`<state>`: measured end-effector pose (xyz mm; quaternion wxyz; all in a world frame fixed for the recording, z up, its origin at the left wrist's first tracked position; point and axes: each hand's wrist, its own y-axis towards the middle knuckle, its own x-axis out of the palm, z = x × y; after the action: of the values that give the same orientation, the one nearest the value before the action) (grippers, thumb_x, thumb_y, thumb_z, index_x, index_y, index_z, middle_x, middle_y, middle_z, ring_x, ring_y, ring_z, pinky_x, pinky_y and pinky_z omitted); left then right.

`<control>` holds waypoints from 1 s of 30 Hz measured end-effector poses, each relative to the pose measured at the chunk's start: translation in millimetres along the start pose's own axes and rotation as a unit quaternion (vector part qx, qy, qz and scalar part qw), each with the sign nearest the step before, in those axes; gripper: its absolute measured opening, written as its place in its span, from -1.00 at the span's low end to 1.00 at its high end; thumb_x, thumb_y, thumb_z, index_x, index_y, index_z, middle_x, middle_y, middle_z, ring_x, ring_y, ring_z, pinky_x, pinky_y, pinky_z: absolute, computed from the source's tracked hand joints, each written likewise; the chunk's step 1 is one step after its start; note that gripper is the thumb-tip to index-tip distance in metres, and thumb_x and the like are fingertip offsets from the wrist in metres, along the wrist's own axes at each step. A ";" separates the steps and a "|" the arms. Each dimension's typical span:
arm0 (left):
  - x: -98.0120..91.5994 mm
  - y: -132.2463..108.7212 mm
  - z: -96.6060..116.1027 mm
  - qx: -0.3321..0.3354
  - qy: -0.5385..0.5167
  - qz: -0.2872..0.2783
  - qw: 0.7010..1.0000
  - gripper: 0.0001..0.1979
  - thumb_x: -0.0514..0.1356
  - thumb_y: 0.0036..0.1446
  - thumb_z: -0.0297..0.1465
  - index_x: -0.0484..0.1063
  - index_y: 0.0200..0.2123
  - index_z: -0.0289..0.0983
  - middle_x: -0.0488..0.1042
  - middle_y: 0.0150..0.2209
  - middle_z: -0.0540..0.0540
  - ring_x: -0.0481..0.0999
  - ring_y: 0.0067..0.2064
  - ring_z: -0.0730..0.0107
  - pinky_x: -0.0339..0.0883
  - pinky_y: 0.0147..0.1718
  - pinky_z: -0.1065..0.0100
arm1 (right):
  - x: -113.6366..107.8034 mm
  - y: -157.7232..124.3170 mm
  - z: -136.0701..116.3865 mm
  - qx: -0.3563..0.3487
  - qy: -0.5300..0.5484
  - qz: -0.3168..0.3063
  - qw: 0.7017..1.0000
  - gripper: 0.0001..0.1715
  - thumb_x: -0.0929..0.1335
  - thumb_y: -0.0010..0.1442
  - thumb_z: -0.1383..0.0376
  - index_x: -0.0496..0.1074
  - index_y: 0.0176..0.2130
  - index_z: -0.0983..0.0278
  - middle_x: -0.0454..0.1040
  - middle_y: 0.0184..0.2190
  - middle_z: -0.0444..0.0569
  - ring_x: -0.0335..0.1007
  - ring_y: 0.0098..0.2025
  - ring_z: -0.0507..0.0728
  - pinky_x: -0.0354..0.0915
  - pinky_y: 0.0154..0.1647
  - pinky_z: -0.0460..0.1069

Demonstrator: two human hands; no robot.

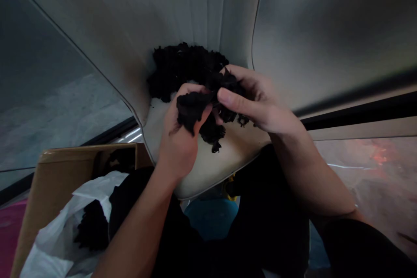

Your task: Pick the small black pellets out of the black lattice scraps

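My left hand [182, 134] is closed around a soft black piece with ragged edges [193, 108], which pokes out between thumb and fingers. Close beside it, my right hand [257, 100] pinches more of the dark ragged material [228, 82] between thumb and fingers. The two hands almost touch, and I cannot tell whether they grip one joined piece. Behind them a heap of similar black pieces [182, 67] lies against the back of a pale padded chair [208, 173]. A few dark scraps [213, 132] show below my hands, over the seat.
At the lower left stands a cardboard box [58, 165] with a white plastic bag [61, 239] in it. More black pieces [93, 226] lie in the bag. Something blue [211, 217] shows under the seat between the legs. A second padded panel [325, 30] is at the right.
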<state>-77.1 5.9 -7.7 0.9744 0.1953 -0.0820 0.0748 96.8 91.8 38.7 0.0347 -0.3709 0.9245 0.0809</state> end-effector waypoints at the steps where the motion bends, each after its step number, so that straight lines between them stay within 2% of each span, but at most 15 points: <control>1: -0.4 1.2 -0.7 -0.017 -0.015 -0.017 1.000 -0.83 0.39 0.49 -0.15 0.59 -0.09 -0.09 0.55 -0.26 -0.03 0.60 -0.37 0.30 0.61 -0.37 0.24 | 2.8 0.8 1.2 0.005 0.005 0.023 1.000 -0.56 0.55 0.42 -0.10 0.50 -0.22 0.17 0.47 -0.35 -0.17 0.51 -0.31 0.09 0.48 -0.31 -0.01; 3: 0.1 4.2 0.1 -0.041 -0.017 -0.022 0.999 -0.71 0.47 0.41 -0.01 0.62 -0.09 -0.07 0.49 -0.32 -0.02 0.55 -0.41 0.33 0.56 -0.44 0.27 | 7.9 2.7 3.5 0.007 0.000 0.074 0.997 -0.50 0.59 0.36 -0.13 0.49 -0.26 0.17 0.44 -0.35 -0.17 0.54 -0.27 0.11 0.52 -0.27 0.00; 5: 1.6 7.6 1.7 -0.050 -0.007 0.002 0.999 -0.66 0.50 0.37 0.04 0.64 -0.10 -0.06 0.47 -0.33 -0.01 0.61 -0.32 0.28 0.61 -0.36 0.26 | 11.1 3.7 4.7 0.001 -0.001 0.101 0.995 -0.52 0.63 0.32 -0.10 0.52 -0.26 0.16 0.45 -0.33 -0.16 0.55 -0.22 0.12 0.54 -0.23 0.01; 8: 2.9 11.2 1.4 -0.044 0.023 0.042 0.998 -0.66 0.48 0.39 0.05 0.64 -0.10 -0.07 0.56 -0.27 -0.03 0.73 -0.07 0.13 0.70 -0.15 0.18 | 11.8 2.6 4.2 0.007 0.014 0.100 0.995 -0.60 0.63 0.34 -0.06 0.58 -0.23 0.16 0.49 -0.30 -0.17 0.54 -0.22 0.11 0.53 -0.23 0.01; 11: 1.7 11.5 -0.1 -0.045 0.037 0.063 0.996 -0.67 0.46 0.41 0.03 0.62 -0.08 -0.08 0.62 -0.21 -0.04 0.74 0.03 0.08 0.72 -0.10 0.17 | 9.2 0.3 0.8 0.017 0.034 0.077 0.996 -0.67 0.64 0.33 0.03 0.61 -0.21 0.17 0.52 -0.27 -0.17 0.50 -0.23 0.08 0.48 -0.24 -0.01; 14: -0.2 11.0 0.6 -0.041 0.037 0.081 0.995 -0.72 0.45 0.45 -0.03 0.62 -0.11 -0.09 0.64 -0.19 -0.04 0.75 -0.02 0.12 0.71 -0.12 0.20 | 7.1 -0.4 -3.6 0.019 0.011 0.077 0.997 -0.65 0.69 0.25 0.11 0.57 -0.27 0.19 0.48 -0.32 -0.17 0.40 -0.29 0.06 0.39 -0.30 -0.02; 18: -1.2 11.9 2.3 -0.018 0.068 0.096 0.993 -0.80 0.45 0.46 -0.14 0.64 -0.15 -0.11 0.65 -0.17 -0.04 0.72 -0.07 0.19 0.68 -0.09 0.20 | 6.4 0.8 -5.4 -0.004 -0.093 0.100 0.991 -0.48 0.72 0.15 0.12 0.40 -0.38 0.17 0.31 -0.42 -0.19 0.26 -0.33 0.07 0.29 -0.35 0.01; 22: 2.8 7.8 2.1 0.013 0.150 0.124 0.981 -0.67 0.45 0.45 -0.05 0.54 -0.23 -0.12 0.55 -0.29 0.01 0.69 -0.10 0.18 0.64 -0.11 0.23 | 5.0 3.0 2.3 -0.056 -0.186 0.121 0.973 -0.56 0.65 0.18 0.25 0.35 -0.35 0.14 0.35 -0.40 -0.19 0.23 -0.33 0.09 0.26 -0.29 0.05; 24: 6.1 2.9 3.0 0.041 0.206 0.136 0.968 -0.65 0.45 0.45 -0.06 0.49 -0.25 -0.13 0.45 -0.37 0.04 0.62 -0.21 0.24 0.57 -0.19 0.27 | 5.4 5.3 8.6 -0.109 -0.219 0.141 0.959 -0.61 0.61 0.17 0.33 0.34 -0.33 0.12 0.37 -0.40 -0.20 0.21 -0.35 0.09 0.26 -0.24 0.07; 26: 9.7 -2.3 4.8 0.090 0.268 0.136 0.949 -0.69 0.44 0.46 -0.14 0.46 -0.25 -0.12 0.37 -0.41 0.08 0.48 -0.34 0.32 0.45 -0.30 0.31 | 7.6 7.8 14.0 -0.151 -0.246 0.170 0.942 -0.57 0.59 0.14 0.35 0.29 -0.32 0.10 0.34 -0.41 -0.22 0.17 -0.39 0.09 0.26 -0.23 0.08; 28: 13.6 -7.1 7.0 0.147 0.316 0.133 0.928 -0.76 0.40 0.48 -0.25 0.44 -0.23 -0.12 0.33 -0.42 0.09 0.36 -0.41 0.36 0.30 -0.38 0.31 | 11.7 9.3 16.7 -0.159 -0.272 0.204 0.927 -0.53 0.57 0.15 0.32 0.21 -0.32 0.08 0.29 -0.43 -0.22 0.13 -0.40 0.11 0.27 -0.25 0.08; 30: 18.0 -11.6 9.1 0.186 0.348 0.125 0.910 -0.81 0.36 0.47 -0.36 0.41 -0.21 -0.11 0.37 -0.39 0.08 0.39 -0.40 0.34 0.26 -0.39 0.28 | 16.6 8.7 16.5 -0.155 -0.295 0.235 0.913 -0.52 0.54 0.19 0.30 0.15 -0.31 0.07 0.26 -0.43 -0.20 0.10 -0.40 0.13 0.29 -0.26 0.08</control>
<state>-58.7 -6.3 -0.4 0.8699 0.3225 0.2540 0.2733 78.9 89.6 21.5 0.2278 -0.1031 0.9086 0.3344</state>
